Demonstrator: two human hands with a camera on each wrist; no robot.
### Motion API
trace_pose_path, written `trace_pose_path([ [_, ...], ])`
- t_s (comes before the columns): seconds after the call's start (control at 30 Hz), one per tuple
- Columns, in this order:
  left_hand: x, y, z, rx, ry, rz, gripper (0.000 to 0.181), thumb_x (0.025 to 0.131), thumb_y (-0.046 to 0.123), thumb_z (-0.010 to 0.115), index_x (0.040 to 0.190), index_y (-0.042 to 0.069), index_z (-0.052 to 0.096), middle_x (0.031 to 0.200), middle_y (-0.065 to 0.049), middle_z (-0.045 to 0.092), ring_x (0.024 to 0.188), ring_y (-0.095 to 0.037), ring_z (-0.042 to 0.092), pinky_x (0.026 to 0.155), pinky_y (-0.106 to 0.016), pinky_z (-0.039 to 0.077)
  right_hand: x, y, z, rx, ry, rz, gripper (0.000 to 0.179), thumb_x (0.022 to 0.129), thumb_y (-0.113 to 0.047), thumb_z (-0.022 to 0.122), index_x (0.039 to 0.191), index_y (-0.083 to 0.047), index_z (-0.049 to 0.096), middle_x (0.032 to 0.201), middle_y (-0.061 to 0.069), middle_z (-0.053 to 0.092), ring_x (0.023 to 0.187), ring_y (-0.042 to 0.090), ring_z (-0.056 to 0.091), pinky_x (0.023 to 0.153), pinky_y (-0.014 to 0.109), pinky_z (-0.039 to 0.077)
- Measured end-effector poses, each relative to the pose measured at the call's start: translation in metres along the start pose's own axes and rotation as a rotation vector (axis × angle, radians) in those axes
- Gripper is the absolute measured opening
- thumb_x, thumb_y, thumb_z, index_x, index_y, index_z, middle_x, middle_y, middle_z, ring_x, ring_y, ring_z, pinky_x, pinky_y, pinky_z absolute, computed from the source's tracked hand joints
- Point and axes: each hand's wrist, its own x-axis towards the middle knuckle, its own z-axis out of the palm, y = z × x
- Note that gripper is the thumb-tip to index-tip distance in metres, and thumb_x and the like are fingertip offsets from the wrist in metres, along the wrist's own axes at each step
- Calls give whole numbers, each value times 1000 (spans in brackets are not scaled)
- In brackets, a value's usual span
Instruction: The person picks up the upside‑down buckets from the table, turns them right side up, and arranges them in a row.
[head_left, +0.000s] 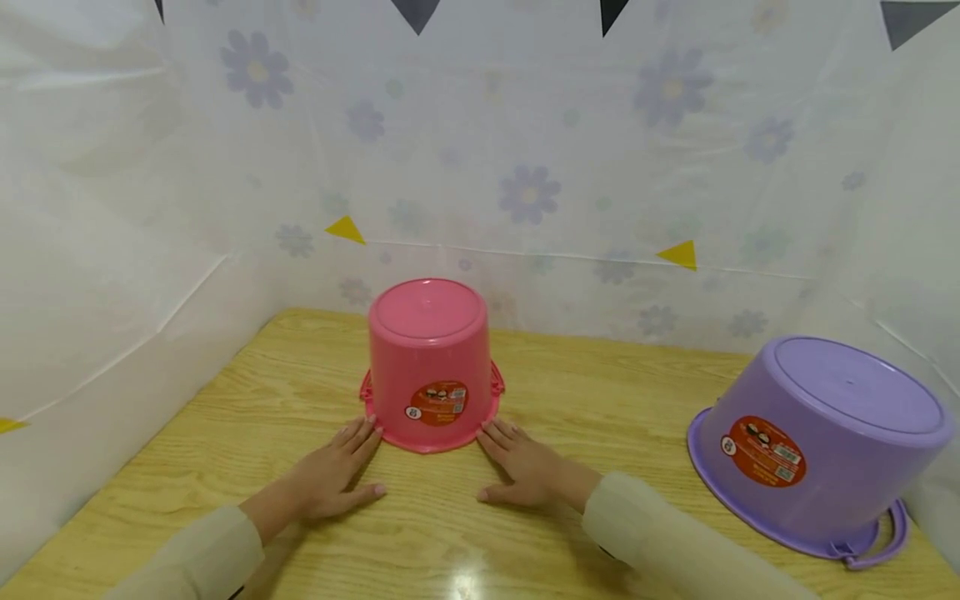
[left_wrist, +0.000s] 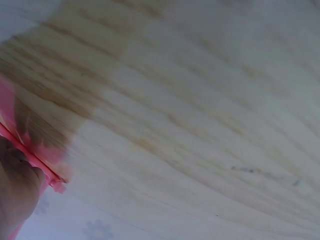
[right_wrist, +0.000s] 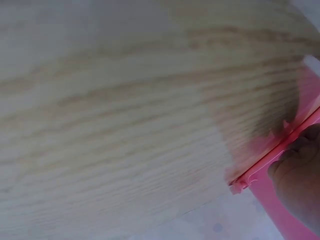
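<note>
Upside down on the table stands a pink bucket [head_left: 429, 367], its base facing up and a red oval label on its front. My left hand [head_left: 330, 473] lies with straight fingers touching the left side of the bucket's rim. On the other side my right hand [head_left: 528, 467] touches the rim with its fingers extended and thumb apart. In the left wrist view, part of the left hand [left_wrist: 19, 187] shows by the pink rim [left_wrist: 32, 159]. The right wrist view shows part of the right hand [right_wrist: 300, 175] against the rim too.
A larger purple bucket [head_left: 832, 433], also upside down, stands at the right of the wooden table [head_left: 420, 542], its handle [head_left: 888, 542] near the right edge. White flowered sheeting [head_left: 465, 142] closes off the back and sides. Yellow triangles [head_left: 678, 254] hang on it.
</note>
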Motion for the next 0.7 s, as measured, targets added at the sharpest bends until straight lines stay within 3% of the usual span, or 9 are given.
trace_pose_path([
  [0.4,0,4,2,8,35,41,76,91,51,48,140,-6,34,147,-26,28,136,-44,27,108,-52,31,-11,4,3,26,2,-5,83,90,-54,48,148,-2,17,156,15,10,144,30,8,117,45,14],
  [0.7,0,7,2,12,-1,42,77,91,52,47,142,-4,31,149,-25,25,138,-42,23,110,-50,28,-20,2,4,29,7,-13,83,90,-53,49,147,-2,19,156,15,12,144,31,9,116,47,15],
])
